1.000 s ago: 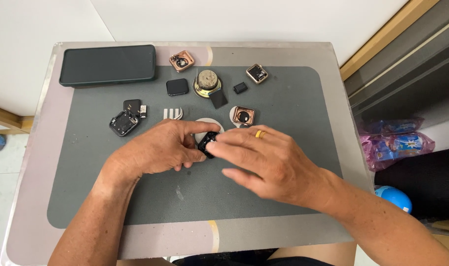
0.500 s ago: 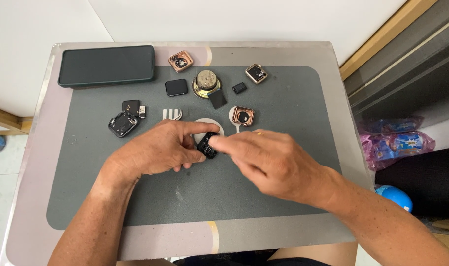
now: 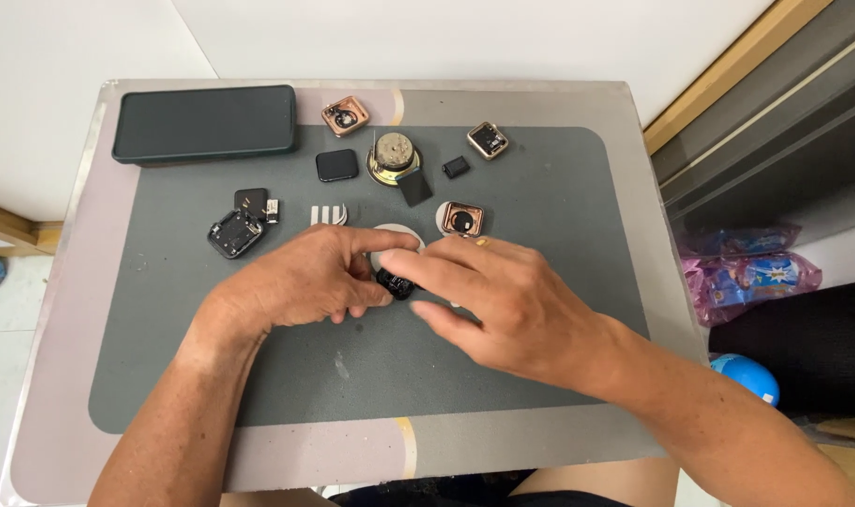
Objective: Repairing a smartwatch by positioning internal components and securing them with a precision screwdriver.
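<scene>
Over the grey mat (image 3: 352, 376) on the worktop (image 3: 61, 310), both hands meet at a small black part (image 3: 396, 284): the left hand (image 3: 305, 282) curls round it from one side, and the right hand (image 3: 488, 296) pinches it with fingertips. Just beyond the part lies a white disc (image 3: 395, 235). Farther back sit a copper-rimmed watch case (image 3: 462, 219), a round speaker (image 3: 393, 155) and a dark phone (image 3: 205, 124).

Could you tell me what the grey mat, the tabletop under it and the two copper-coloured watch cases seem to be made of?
The grey mat looks like matte rubber or silicone: dull, with rounded corners. The tabletop looks like glossy laminate or glass over a print, since its bare border shines. The two copper-coloured watch cases appear to be metal with a satin rose finish, though coated plastic cannot be ruled out.
</scene>
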